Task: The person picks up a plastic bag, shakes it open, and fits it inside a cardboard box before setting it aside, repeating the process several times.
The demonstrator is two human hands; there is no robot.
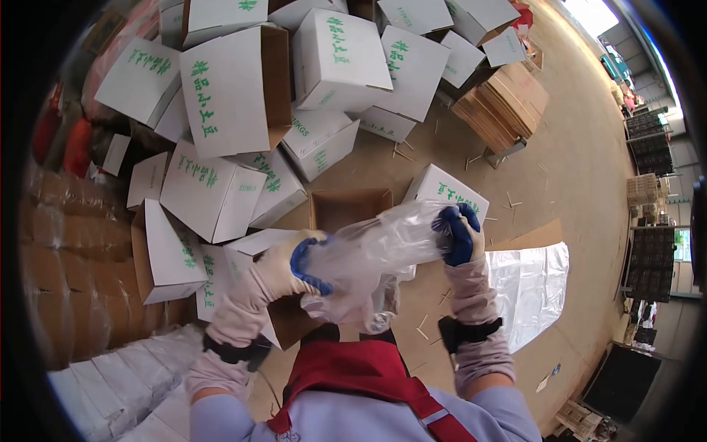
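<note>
A clear plastic bag (398, 239) stretches crumpled between my two gloved hands, above an open carton. My left hand (302, 267), in a white and blue glove, curves its fingers and thumb around the bag's left end. Part of those fingers is hidden by the film. At the other end, my right hand (462, 236) is closed on the bunched edge of the bag. Loose film hangs down in the middle, in front of my red apron (353, 368). Behind the bag shows the brown inside of the open carton (350, 206).
White cartons with green print (228, 96) lie piled ahead and to the left. Flat brown cardboard (504, 107) is stacked at the upper right. A silvery-white sheet (526, 295) lies right of my right arm. Wrapped brown bundles (74, 287) line the left side. Small sticks litter the floor.
</note>
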